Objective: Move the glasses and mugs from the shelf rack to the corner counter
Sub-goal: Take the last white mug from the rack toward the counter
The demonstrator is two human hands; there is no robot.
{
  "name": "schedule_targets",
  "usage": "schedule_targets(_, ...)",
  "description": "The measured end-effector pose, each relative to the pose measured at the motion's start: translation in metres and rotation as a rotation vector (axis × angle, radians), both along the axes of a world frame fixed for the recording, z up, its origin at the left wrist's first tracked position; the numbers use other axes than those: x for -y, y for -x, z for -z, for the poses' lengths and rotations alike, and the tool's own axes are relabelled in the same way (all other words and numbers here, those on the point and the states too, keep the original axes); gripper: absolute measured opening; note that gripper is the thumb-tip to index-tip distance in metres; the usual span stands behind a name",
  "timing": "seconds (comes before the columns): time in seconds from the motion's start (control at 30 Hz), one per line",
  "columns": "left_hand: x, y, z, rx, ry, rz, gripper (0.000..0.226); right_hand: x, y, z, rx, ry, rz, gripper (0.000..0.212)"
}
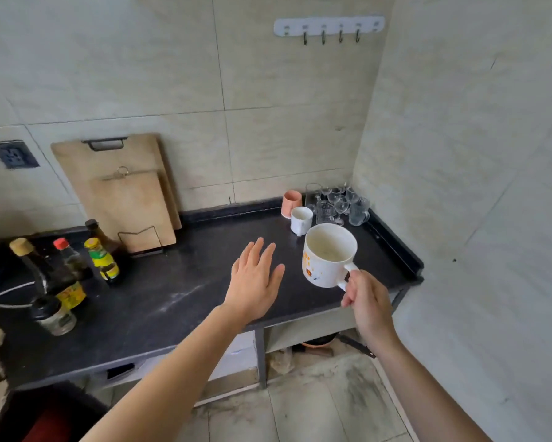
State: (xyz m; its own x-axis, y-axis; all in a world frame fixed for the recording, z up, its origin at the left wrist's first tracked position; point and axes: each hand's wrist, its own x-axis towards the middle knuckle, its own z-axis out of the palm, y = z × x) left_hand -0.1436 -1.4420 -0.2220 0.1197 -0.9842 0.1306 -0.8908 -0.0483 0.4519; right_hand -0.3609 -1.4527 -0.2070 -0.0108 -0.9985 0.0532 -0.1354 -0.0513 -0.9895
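the white mug (pixel 327 255) hangs by its handle from your right hand (pixel 368 306), fingers pinched on the handle, mouth up and tilted slightly, above the dark counter (pixel 178 291). the set-down zone lies ahead and slightly right: the corner group of glasses (pixel 340 204), a small white mug (pixel 301 220) and a pink cup (pixel 291 204). your left hand (pixel 253 280) hovers spread and empty. the shelf rack is out of view; the glasses overlap, count unclear

A cluster of clear drinking glasses (pixel 340 202) stands in the back right corner of the dark stone worktop (pixel 178 282), with a pink ribbed cup (pixel 291 204) and a small white mug (pixel 301 220) just to their left. Two wooden cutting boards (pixel 121 189) lean on the back wall, left of centre. Sauce bottles (pixel 73 266) crowd the worktop's left end.
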Motion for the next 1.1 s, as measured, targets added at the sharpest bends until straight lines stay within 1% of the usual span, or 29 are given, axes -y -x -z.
schedule_targets(0.17, 0.084, 0.009, 0.009, 0.009, -0.027, 0.075, 0.058, 0.073, 0.011, 0.012, -0.026, -0.05, 0.081, 0.039)
schedule_targets(0.37, 0.19, 0.03, 0.051, 0.036, -0.107, 0.081, 0.058, 0.181, 0.03, 0.056, -0.04, -0.16, 0.069, 0.039)
schedule_targets(0.5, 0.259, 0.05, 0.082, 0.016, -0.23, 0.009, 0.059, 0.263, 0.05, 0.093, -0.08, -0.26, 0.009, 0.042)
schedule_targets(0.63, 0.307, 0.068, 0.116, 0.024, -0.385, -0.038, 0.059, 0.329, 0.063, 0.123, -0.136, -0.361, -0.012, 0.041)
schedule_targets(0.83, 0.341, 0.086, 0.176, 0.047, -0.603, -0.038, 0.06, 0.393, 0.065, 0.171, -0.151, -0.509, 0.025, 0.036)
schedule_targets(1.0, 0.36, 0.081, 0.222, 0.072, -0.732, 0.006, 0.059, 0.425, 0.054, 0.211, -0.153, -0.573, 0.107, 0.035)
schedule_targets(1.1, 0.363, 0.072, 0.238, 0.073, -0.795, 0.018, 0.059, 0.435, 0.047, 0.226, -0.159, -0.576, 0.16, 0.034)
